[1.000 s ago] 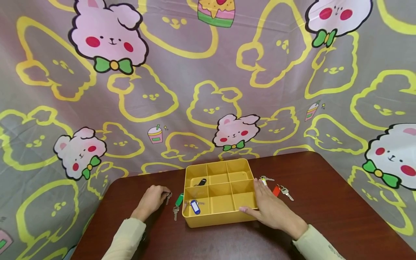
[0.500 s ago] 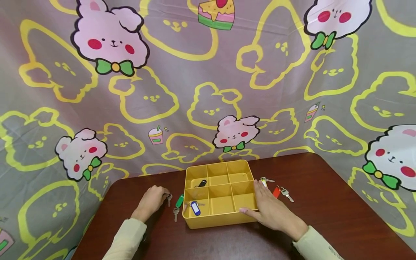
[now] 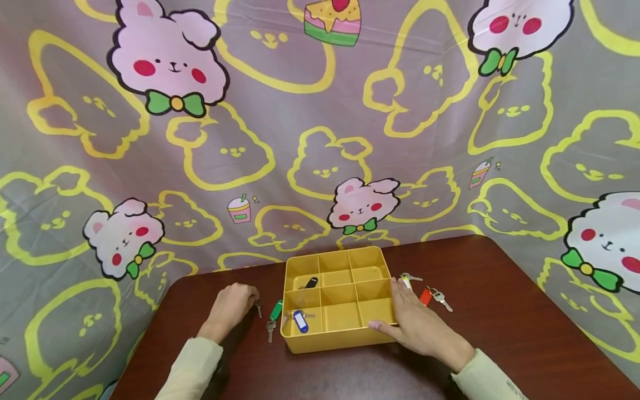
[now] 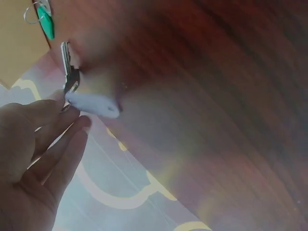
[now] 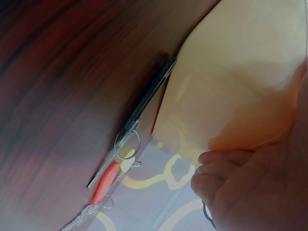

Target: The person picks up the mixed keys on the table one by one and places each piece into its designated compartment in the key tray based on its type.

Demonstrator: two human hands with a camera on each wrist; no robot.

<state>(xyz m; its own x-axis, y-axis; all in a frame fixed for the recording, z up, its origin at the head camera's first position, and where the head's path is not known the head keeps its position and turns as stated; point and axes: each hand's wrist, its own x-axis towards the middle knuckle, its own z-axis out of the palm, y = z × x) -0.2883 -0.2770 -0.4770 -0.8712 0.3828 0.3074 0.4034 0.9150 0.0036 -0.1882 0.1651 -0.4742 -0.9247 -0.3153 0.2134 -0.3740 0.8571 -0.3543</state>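
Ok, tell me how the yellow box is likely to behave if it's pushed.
The yellow box would probably slide rather than tip, since it sits low and wide on the table. Its thin, straight walls suggest it is stiff and fairly light. The blue tag and black tag lie in its compartments, so they might shift with a jolt.

Screened-off tabletop corner, looks indoors; home, office or studio, can't tell. Printed fabric sheet (image 3: 310,111) fills upper frame, runs down both sides: cartoon bunny heads (image 3: 172,61), yellow outlines (image 3: 300,86), cake slice (image 3: 333,25) top center, drink cups (image 3: 240,209). Lower frame: dark reddish-brown wood-grain table (image 3: 505,311), rounded far corners, far edge right at fabric.
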